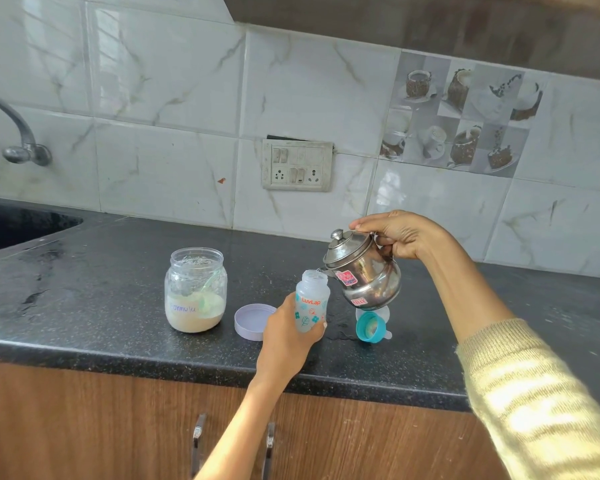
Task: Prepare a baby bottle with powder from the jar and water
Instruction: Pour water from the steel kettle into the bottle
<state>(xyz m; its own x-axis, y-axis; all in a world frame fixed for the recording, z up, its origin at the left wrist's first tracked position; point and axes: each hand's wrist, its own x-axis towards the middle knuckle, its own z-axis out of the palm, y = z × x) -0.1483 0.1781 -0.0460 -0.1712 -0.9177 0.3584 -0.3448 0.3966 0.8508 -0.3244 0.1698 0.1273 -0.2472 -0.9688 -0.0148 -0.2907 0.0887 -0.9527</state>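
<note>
My left hand (pixel 284 336) grips the frosted baby bottle (pixel 311 301) from the left, upright and uncapped, on the black counter (pixel 118 271). My right hand (pixel 400 235) holds a small steel kettle (pixel 364 271) by its handle, tilted left with its spout touching the bottle's mouth. An open glass jar (pixel 195 291) with pale powder and a scoop inside stands to the left. Its lilac lid (pixel 253 322) lies between the jar and my left hand. The teal bottle cap with teat (pixel 371 327) lies on its side under the kettle.
A sink (pixel 18 226) is sunk into the counter at the far left, with a tap (pixel 18 133) on the tiled wall above it. A switch and socket plate (pixel 297 166) sits on the wall. Wooden cabinet doors with metal handles (pixel 198 441) run below the counter's edge.
</note>
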